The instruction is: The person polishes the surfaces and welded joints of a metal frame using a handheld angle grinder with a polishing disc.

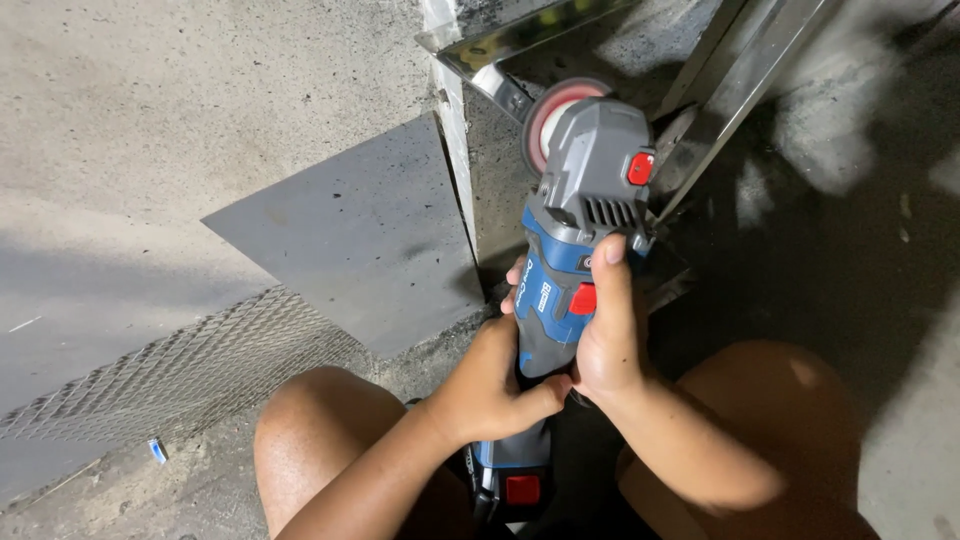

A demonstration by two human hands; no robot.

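We see the grinder (570,260), blue and grey with red buttons, held straight out in front of us, its long axis running away from our body toward the metal frame (720,80) ahead. The disc (552,118) sits at the far end, tilted on edge and close against the frame's shiny corner piece; whether it touches the metal we cannot tell. The battery end lies nearest us, low between our knees.

Both hands are wrapped shut around the body of the tool. The right hand (605,345) grips further forward, its thumb laid along the top beside a red switch, so it is the nearer one to the disc. The left hand (490,385) clasps the handle from the left, just behind and touching the right (its fingertips peek round the far side of the blue casing).

Outward from there, a dark flat sheet (360,240) lies on the floor to the left of the frame, and a strip of expanded mesh (190,365) lies nearer us, beside the left knee. The floor (150,110) is bare, dusty concrete, scuffed dark to the right.
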